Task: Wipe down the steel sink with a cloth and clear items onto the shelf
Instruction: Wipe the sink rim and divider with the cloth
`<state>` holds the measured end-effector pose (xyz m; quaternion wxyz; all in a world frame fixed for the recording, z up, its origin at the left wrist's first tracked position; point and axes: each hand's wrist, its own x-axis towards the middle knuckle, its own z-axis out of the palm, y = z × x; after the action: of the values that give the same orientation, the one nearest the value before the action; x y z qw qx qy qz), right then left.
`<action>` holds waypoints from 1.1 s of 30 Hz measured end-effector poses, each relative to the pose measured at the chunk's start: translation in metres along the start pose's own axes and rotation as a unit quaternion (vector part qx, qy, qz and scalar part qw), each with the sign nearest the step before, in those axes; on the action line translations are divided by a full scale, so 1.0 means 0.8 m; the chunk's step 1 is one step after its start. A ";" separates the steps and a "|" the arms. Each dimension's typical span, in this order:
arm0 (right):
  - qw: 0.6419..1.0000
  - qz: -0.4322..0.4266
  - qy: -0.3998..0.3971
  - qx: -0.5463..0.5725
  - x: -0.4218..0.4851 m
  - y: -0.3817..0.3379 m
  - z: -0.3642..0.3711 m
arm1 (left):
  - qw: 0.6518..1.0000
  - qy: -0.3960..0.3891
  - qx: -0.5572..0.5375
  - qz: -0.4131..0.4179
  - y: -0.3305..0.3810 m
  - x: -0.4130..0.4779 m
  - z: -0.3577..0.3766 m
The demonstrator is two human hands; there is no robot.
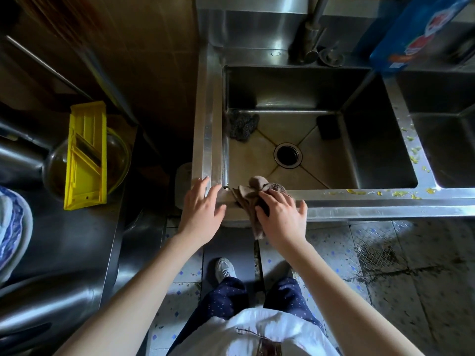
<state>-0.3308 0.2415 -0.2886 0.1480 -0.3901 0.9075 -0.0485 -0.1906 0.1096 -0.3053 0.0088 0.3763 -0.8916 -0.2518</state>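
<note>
One-handed: presses the cloth (245,199) onto the sink (359,201) rim under the spread right hand (281,214), fingers unclenched. Rests the relaxed left hand (203,209) just left. Likely handles soft, limp, light; best gathered at the bunch. Lies lengthwise across the rim, bunch beyond the grip, tail hanging nearer.

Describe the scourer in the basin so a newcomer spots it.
In the steel sink, left basin with the round drain, the scourer lies in the far left corner. Unlike the smooth dark block opposite, it is a grey wiry tangle.
</note>
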 end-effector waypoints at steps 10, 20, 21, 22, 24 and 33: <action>0.986 0.158 0.024 0.040 -0.004 0.172 -0.049 | 0.999 -0.015 0.035 0.007 0.050 0.005 0.031; 0.996 0.074 0.027 0.030 -0.007 0.149 -0.035 | 0.999 -0.022 0.024 -0.005 0.108 0.013 0.056; 0.997 0.070 0.024 0.025 -0.008 0.150 -0.033 | 0.999 -0.025 0.019 -0.006 0.116 0.014 0.058; 0.997 0.065 0.022 0.018 -0.009 0.154 -0.032 | 0.999 -0.029 0.013 -0.008 0.123 0.015 0.061; 0.998 0.054 0.018 0.007 -0.010 0.169 -0.031 | 0.999 -0.033 0.016 -0.012 0.135 0.016 0.067; 0.994 0.104 0.035 0.007 -0.001 0.310 -0.066 | 0.997 -0.053 0.053 -0.012 0.196 0.022 0.105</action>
<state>-0.5185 0.4119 -0.2888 0.1229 -0.2908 0.9474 -0.0524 -0.3254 0.2275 -0.3102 -0.0613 0.3728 -0.8983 -0.2244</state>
